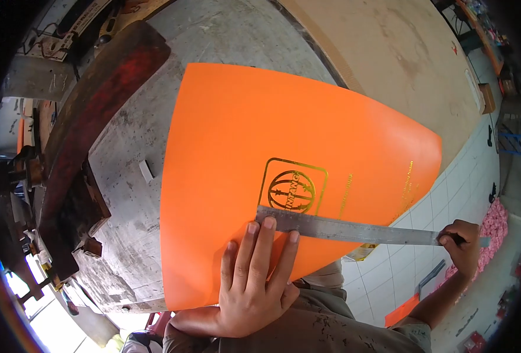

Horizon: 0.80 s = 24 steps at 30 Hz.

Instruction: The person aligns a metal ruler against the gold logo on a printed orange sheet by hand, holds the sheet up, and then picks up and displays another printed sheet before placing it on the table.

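A large orange sheet [231, 129] with a gold printed emblem and small gold lettering lies over the grey work surface. Across it runs a metal ruler [354, 229], its left end just below the emblem. My left hand [254, 288] rests palm down with fingers spread, the fingertips on the sheet and on the ruler's left end. Beyond the sheet's right edge, my right hand [463, 244] is closed around the other end of the ruler.
A dark red, worn machine arm [107, 88] curves along the left. A small white piece [146, 171] lies on the grey work surface [125, 147]. At the upper right is a tan board [390, 53]. White floor tiles and a pink fluffy item [493, 226] show at the right.
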### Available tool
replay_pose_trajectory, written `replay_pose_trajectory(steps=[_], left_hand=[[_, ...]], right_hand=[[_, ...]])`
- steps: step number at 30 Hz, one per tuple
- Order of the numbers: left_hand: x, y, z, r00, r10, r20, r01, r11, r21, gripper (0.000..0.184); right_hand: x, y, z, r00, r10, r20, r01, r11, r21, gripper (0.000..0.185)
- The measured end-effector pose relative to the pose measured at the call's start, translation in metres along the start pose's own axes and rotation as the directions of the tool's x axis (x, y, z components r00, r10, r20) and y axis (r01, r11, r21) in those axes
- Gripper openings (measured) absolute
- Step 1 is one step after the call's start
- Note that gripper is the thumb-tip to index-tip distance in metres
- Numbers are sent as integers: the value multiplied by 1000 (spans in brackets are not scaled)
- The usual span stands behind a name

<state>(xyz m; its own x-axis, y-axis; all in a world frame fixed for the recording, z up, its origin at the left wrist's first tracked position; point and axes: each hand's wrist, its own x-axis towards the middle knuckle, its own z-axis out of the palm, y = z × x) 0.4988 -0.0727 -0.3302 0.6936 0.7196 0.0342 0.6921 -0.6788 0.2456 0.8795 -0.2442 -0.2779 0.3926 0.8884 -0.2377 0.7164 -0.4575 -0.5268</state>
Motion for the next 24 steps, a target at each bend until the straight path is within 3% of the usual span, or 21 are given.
replay_pose_trajectory(steps=[15,24], left_hand=[[1,1,-4,1000,9,30,-9,1000,-4,59],[2,2,-4,999,2,35,-3,1000,13,56]], right_hand=[[14,0,5,994,-3,105,5,1000,-22,30],[16,1,10,994,7,105,-7,1000,4,26]])
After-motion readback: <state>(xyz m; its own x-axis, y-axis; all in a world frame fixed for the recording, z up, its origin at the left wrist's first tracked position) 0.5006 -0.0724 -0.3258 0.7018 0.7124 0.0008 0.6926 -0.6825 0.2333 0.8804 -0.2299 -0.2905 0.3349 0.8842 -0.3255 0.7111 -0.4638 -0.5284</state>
